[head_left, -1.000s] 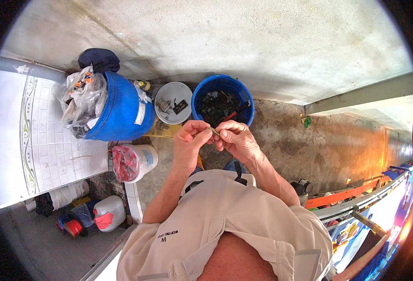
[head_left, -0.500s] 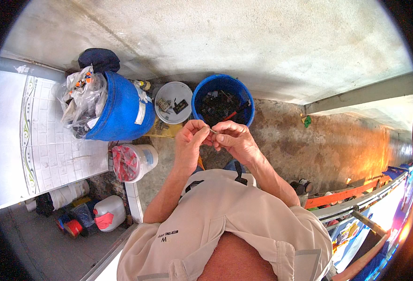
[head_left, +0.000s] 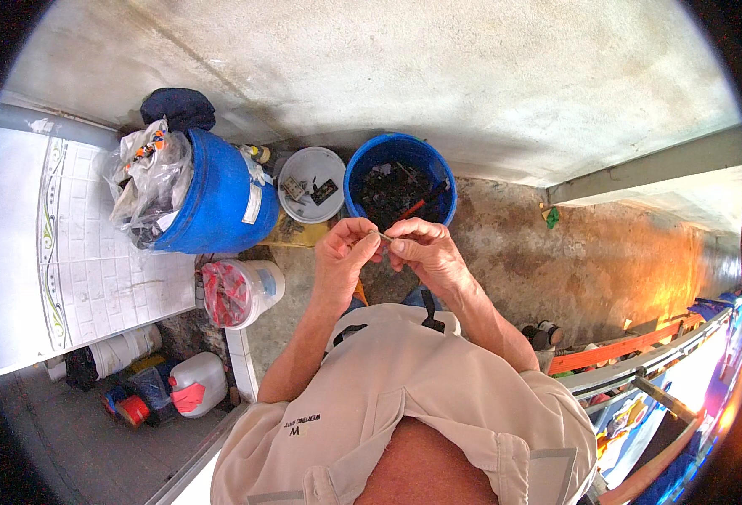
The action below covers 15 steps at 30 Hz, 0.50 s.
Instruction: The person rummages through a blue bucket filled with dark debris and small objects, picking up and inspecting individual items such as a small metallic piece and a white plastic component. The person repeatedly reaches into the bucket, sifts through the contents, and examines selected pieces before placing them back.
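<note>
My left hand (head_left: 343, 250) and my right hand (head_left: 431, 254) meet in front of my chest, fingertips pinched together. Between them is a small thin pale strip (head_left: 385, 237), its kind too small to make out. Thumb and forefinger of each hand press on one end of it. Just beyond my hands stands a round blue tub (head_left: 449, 172) with dark scrap pieces (head_left: 392, 187) inside. A red-handled thing (head_left: 416, 207) leans in that tub. To its left, a white round bucket top (head_left: 302, 160) bears a beige part (head_left: 294, 188) and a black part (head_left: 325, 190).
A large blue barrel (head_left: 219, 198) with a stuffed plastic bag (head_left: 148, 172) stands at the left. Nearer is a white bucket (head_left: 267, 290) holding red material. A white jug (head_left: 198, 383) lies lower left. An orange-red bar (head_left: 615, 349) and metal rail run along the right.
My fingers have shifted slightly around the thin strip, which shows more plainly between the fingertips. My right hand has turned a little. Everything else stays put.
</note>
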Motion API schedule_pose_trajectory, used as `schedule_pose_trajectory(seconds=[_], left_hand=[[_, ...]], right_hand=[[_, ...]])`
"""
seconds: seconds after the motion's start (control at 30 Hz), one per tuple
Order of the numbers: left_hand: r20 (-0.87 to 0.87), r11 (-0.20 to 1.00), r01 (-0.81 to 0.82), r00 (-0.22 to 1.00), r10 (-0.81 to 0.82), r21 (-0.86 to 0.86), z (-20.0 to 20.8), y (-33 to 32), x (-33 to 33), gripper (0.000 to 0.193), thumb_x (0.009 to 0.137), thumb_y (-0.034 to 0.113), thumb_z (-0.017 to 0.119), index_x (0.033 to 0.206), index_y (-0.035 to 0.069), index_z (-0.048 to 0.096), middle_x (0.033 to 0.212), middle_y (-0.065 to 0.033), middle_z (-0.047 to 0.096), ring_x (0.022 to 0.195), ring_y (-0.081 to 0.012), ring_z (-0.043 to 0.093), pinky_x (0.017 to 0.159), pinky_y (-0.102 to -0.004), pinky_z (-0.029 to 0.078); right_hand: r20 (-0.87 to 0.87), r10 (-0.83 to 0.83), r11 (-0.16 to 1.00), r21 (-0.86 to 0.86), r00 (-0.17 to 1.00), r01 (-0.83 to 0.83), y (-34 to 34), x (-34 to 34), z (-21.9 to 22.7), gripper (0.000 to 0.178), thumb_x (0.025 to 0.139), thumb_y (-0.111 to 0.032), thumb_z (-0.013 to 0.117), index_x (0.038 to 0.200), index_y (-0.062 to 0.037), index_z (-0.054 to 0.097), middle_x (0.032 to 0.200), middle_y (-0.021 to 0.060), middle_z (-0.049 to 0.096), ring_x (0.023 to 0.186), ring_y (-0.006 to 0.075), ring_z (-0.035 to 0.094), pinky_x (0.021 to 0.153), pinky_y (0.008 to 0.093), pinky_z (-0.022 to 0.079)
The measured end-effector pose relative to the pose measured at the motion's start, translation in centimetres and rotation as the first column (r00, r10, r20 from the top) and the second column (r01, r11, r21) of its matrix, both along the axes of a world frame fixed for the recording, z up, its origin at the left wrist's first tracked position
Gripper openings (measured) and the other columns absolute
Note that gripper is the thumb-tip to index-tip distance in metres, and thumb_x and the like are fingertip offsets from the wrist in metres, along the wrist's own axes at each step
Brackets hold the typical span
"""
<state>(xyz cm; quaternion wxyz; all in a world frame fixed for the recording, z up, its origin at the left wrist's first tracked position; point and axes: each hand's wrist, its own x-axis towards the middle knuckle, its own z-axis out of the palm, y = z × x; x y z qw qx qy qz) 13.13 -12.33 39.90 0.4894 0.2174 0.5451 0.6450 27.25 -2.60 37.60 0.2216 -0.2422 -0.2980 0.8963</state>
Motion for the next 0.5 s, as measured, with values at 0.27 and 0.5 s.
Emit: schedule_pose_trajectory(seconds=[0.27, 0.5], left_hand=[[0.009, 0.997, 0.046, 0.999, -0.046, -0.056, 0.46, -0.23, 0.09, 0.015, 0.09, 0.015, 0.064, 0.101, 0.005, 0.062, 0.088, -0.0029, 0.066, 0.078, -0.0118, 0.063, 0.07, -0.0275, 0.051], [0.031, 0.995, 0.054, 0.998, -0.051, -0.084, 0.09, -0.48, 0.26, 0.015, 0.091, 0.018, 0.063, 0.1, 0.006, 0.061, 0.089, -0.0031, 0.067, 0.079, -0.0122, 0.064, 0.07, -0.027, 0.052]], right_hand=[[-0.008, 0.022, 1.0, 0.007, 1.0, -0.022, -0.06, 0.49, -0.32, 0.018, 0.084, -0.008, 0.073, 0.1, -0.002, 0.069, 0.085, 0.0074, 0.068, 0.071, 0.0165, 0.059, 0.066, 0.0297, 0.05], [-0.011, 0.031, 1.0, -0.002, 0.999, -0.031, -0.34, 0.79, -0.55, 0.017, 0.085, -0.007, 0.071, 0.101, -0.0017, 0.069, 0.086, 0.0082, 0.068, 0.071, 0.0166, 0.06, 0.065, 0.0289, 0.05]])
